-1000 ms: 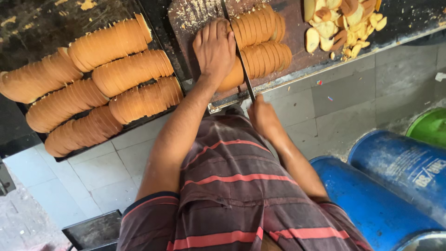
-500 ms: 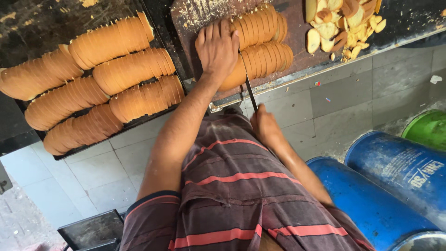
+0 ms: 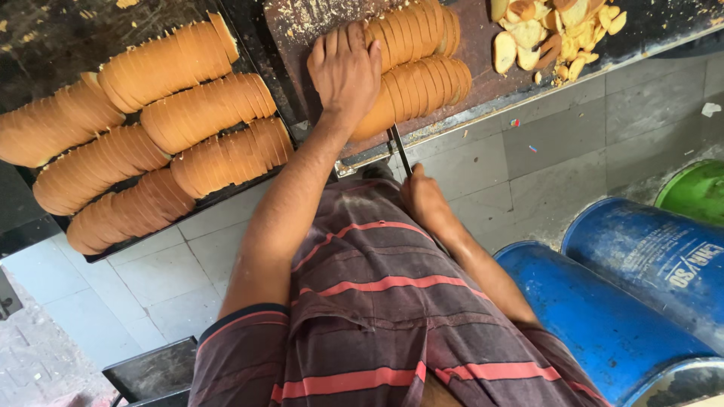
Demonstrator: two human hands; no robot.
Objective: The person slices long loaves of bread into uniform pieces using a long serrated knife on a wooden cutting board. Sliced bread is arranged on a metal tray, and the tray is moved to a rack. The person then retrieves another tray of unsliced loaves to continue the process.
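Knife blade (image 3: pixel 398 151) runs lengthwise away from right hand (image 3: pixel 422 200), toward sliced loaves (image 3: pixel 418 71).

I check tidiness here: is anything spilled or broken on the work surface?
Yes. A loose heap of broken pieces lies at the far right of the dark board, unlike the neat sliced rows under the left hand. Crumbs dust the board's top left.

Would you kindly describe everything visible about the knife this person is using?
The knife shows as a thin, dark, straight blade, seemingly metal. It runs from the right hand, whose grip hides the handle, up to the sliced golden loaves on the brown board. Its tip vanishes among the slices that the left hand presses down.
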